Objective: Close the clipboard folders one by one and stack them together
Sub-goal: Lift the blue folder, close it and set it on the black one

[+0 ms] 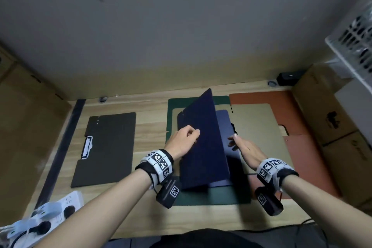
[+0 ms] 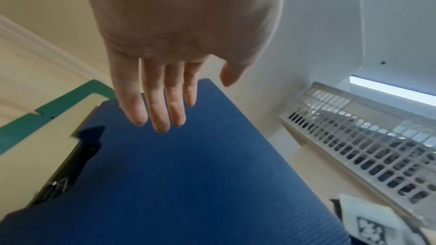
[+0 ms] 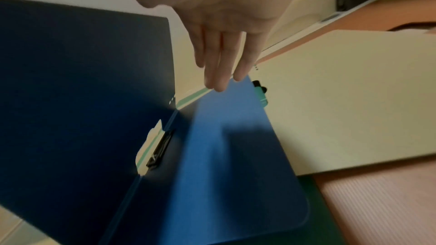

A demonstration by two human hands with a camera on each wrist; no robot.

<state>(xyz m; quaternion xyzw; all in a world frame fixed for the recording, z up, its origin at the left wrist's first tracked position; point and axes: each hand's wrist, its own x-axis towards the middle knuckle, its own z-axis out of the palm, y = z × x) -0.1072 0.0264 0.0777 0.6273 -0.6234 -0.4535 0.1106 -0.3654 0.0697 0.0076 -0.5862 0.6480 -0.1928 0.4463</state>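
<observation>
Blue folder [image 1: 203, 139], nearest the person, is half shut: its cover stands raised over the base, which lies on an open green folder [image 1: 211, 197]. The left hand [image 1: 184, 141] pushes the cover with straight, relaxed fingers; the right hand [image 1: 244, 147] lies flat, fingers extended, on the base's edge. Beyond, to the right, an orange folder [image 1: 291, 110] lies open. One dark folder [image 1: 108, 147] on the left looks closed. Judging from this, two more closings and all the stacking remain.

Navy-blue folder [image 1: 203, 139] over dark green one [image 1: 211, 197]. Rust-red folder [image 1: 291, 119], beige inside; charcoal folder [image 1: 106, 147] on pale woodgrain table [image 1: 149, 213].
</observation>
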